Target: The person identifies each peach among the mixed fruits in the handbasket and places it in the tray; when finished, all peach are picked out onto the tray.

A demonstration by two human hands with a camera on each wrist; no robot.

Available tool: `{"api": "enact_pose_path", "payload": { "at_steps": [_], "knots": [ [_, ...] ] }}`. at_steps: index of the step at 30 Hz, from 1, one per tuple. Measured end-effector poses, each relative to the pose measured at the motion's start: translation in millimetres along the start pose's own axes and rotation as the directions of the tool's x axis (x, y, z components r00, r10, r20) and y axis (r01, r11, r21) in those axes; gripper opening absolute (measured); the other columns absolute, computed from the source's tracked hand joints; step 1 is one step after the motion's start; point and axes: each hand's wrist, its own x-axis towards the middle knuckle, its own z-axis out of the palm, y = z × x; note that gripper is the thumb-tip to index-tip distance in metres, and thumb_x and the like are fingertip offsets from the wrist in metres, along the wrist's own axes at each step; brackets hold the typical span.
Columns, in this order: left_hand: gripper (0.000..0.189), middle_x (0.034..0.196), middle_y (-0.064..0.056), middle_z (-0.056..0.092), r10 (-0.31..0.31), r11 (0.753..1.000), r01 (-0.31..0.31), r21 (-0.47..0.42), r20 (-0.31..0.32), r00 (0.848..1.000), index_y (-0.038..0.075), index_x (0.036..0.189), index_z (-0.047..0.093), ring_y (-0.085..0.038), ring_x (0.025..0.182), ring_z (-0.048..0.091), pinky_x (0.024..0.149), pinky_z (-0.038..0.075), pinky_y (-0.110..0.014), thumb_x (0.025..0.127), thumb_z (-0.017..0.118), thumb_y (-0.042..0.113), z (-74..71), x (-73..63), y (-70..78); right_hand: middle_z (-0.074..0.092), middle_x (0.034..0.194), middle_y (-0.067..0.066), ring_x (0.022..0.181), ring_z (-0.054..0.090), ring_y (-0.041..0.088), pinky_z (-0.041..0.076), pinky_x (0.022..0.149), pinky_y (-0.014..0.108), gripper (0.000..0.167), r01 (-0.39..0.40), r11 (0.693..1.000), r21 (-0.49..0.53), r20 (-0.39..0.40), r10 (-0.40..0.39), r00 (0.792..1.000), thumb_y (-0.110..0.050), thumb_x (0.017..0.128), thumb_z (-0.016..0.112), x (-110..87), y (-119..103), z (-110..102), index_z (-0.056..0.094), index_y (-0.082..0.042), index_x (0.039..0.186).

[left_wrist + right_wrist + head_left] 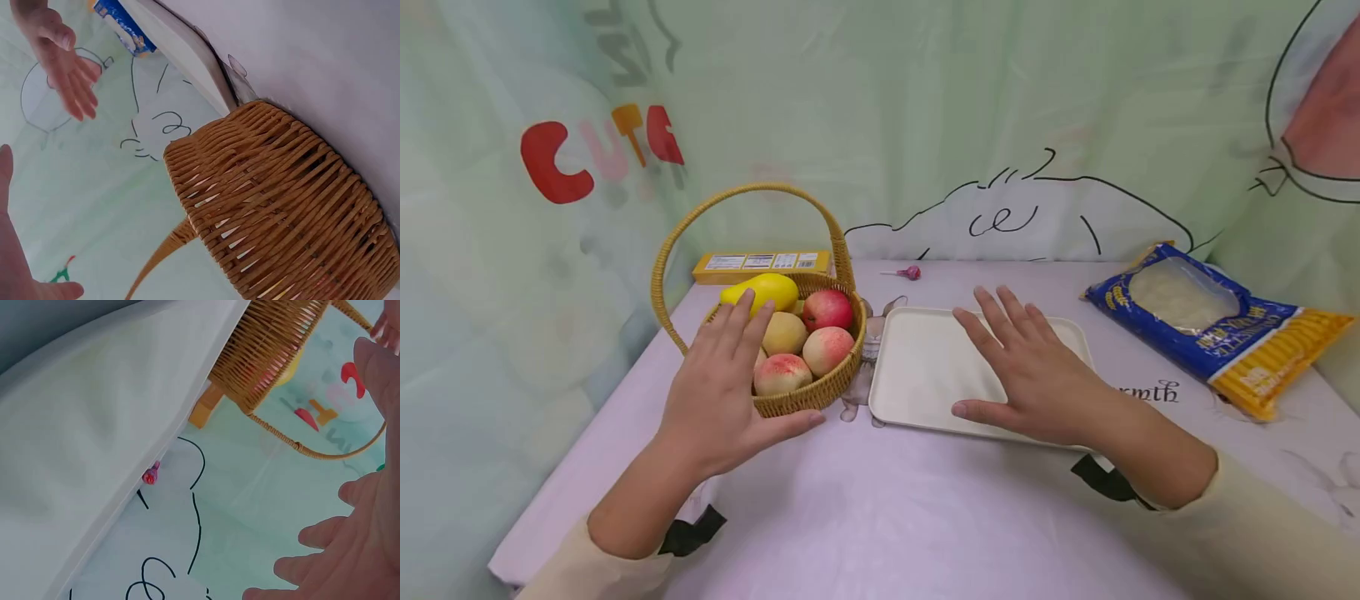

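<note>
My left hand [718,392] hovers with straight fingers at the near left side of a wicker basket [808,398], holding nothing. Inside the basket are a yellow mango-like fruit [763,292], a red apple [827,310] and several peaches [782,375]; the hand hides part of them. My right hand [1037,375] is spread above a white rectangular tray [917,367], fingers apart and nothing held. In the left wrist view the basket's woven wall [281,200] fills the lower right. The right wrist view shows my right hand's fingers [322,532] extended beside the tray [94,444].
A yellow box [760,265] lies behind the basket. A wrapped lollipop [912,272] sits at the back of the table, beyond the tray. On the right lies a blue and yellow bag [1210,321] with a clear window. A printed curtain [925,100] hangs behind the table.
</note>
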Motion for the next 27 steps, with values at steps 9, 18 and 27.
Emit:
{"api": "enact_pose_path", "payload": {
  "at_steps": [9,18,27],
  "knots": [
    [0.124,0.17,-0.007,0.03,-0.187,0.957,0.166,-0.236,-0.071,0.98,0.023,0.167,0.017,-0.037,0.15,0.039,0.107,0.042,-0.069,0.072,0.09,0.055,-1.2,-17.1,-8.5,0.008,0.173,0.019,0.16,0.006,0.045,0.014,0.124,0.065,0.108,0.017,0.998,0.061,0.015,-0.018,1.0,-0.072,0.092,0.061,7.0,-3.5,4.4,0.012,-0.014,0.167],
    [0.104,0.169,-0.002,0.033,-0.345,0.845,0.261,-0.466,-0.103,0.933,0.029,0.165,0.025,-0.042,0.148,0.04,0.11,0.033,-0.074,0.08,0.083,0.047,-2.9,-35.0,-15.0,0.011,0.174,0.016,0.16,0.011,0.042,0.018,0.124,0.063,0.105,0.033,0.988,0.15,0.015,-0.036,0.999,-0.07,0.093,0.062,12.9,-4.1,4.4,0.011,-0.016,0.167],
    [0.07,0.163,-0.004,0.042,-0.368,0.76,0.089,-0.643,-0.314,0.875,0.014,0.16,0.037,-0.013,0.147,0.04,0.114,0.032,-0.016,0.099,0.06,0.042,-1.2,-43.8,-29.4,0.015,0.174,0.008,0.159,0.02,0.032,0.029,0.122,0.059,0.101,0.035,0.944,0.329,0.007,-0.039,0.999,-0.062,0.095,0.066,20.9,-9.3,-4.6,0.011,-0.02,0.167]
  ]
}}
